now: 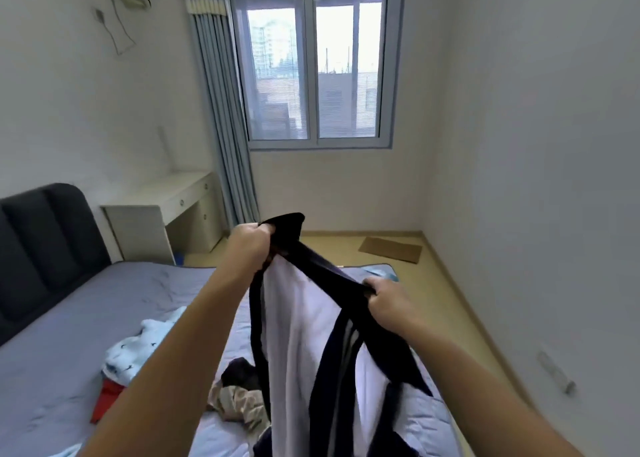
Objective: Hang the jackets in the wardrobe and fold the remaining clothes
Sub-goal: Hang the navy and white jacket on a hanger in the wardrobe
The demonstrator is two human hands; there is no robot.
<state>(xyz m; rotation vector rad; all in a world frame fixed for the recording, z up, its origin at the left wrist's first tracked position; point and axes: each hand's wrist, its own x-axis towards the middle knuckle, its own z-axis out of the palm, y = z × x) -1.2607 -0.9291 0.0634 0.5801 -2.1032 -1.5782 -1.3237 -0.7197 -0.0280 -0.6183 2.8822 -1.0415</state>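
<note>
I hold up a white and navy jacket (pixel 298 335) over the bed (pixel 62 352). My left hand (pixel 251 245) grips its dark collar edge up high, and my right hand (pixel 382 301) grips the same dark edge lower and to the right. The jacket hangs down between my arms, with striped dark sleeves trailing toward the mattress. On the bed lie a white patterned garment (pixel 138 349), a red piece (pixel 107 397) under it, a black piece (pixel 240 375) and a beige crumpled one (pixel 239 404). No wardrobe is in view.
A dark padded headboard (pixel 45 256) stands at the left. A white desk (pixel 162 211) sits in the far corner beside a grey-blue curtain (pixel 225 145) and a window (pixel 311 76). A cardboard sheet (pixel 391 249) lies on the yellow floor by the right wall.
</note>
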